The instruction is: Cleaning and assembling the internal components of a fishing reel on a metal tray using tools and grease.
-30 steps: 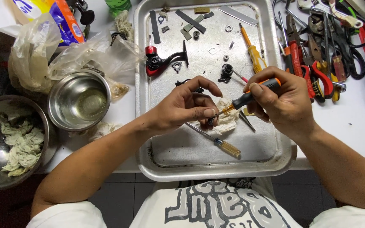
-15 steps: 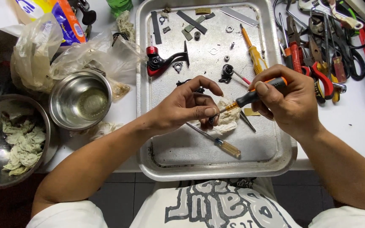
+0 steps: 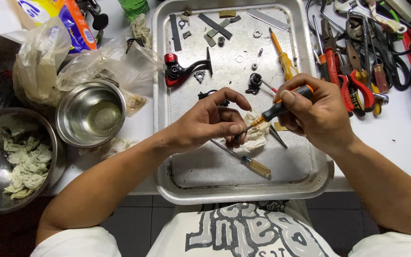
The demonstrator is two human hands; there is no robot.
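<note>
Screwdriver [image 3: 281, 105] gripped in right hand [image 3: 317, 114], left hand [image 3: 210, 124] pinching small part [image 3: 239, 137]

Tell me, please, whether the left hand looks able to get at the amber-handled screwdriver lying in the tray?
Probably yes: the screwdriver lies uncovered just below the left hand, though its fingers now pinch a small part against the cloth.

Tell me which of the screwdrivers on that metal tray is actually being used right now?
The black-and-orange-handled screwdriver, gripped in the right hand with its tip at the left hand. The yellow one and the amber-handled one lie untouched on the tray.
</note>
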